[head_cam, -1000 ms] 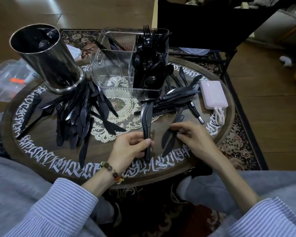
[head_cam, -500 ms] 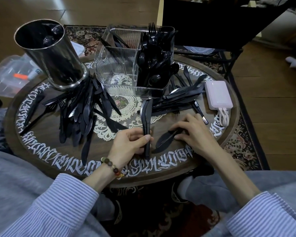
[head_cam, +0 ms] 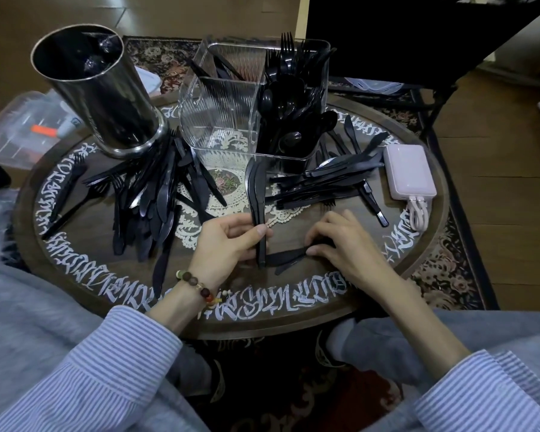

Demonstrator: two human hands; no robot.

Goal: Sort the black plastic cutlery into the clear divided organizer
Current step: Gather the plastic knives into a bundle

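My left hand [head_cam: 228,241] grips a small bundle of black knives [head_cam: 256,194] by the handles, blades pointing away towards the organizer. My right hand [head_cam: 340,244] pinches a pair of black knives [head_cam: 286,258] lying flat on the table, their tips pointing left at the bundle. The clear divided organizer [head_cam: 225,120] stands at the back of the round table; its right compartments hold several forks and spoons [head_cam: 290,98], the near left one looks bare. Loose black cutlery lies in a left pile [head_cam: 156,198] and a right pile [head_cam: 328,179].
A shiny metal cylinder [head_cam: 103,95] stands at the back left on the round wooden table [head_cam: 75,282]. A pink power bank [head_cam: 409,173] with a coiled cable sits at the right. A lace doily [head_cam: 228,188] lies mid-table. A clear plastic box [head_cam: 16,132] is on the floor left.
My right hand has drawn the pair of knives leftwards and turned them flat, towards the bundle in my left hand. The left hand has stayed about where it was.
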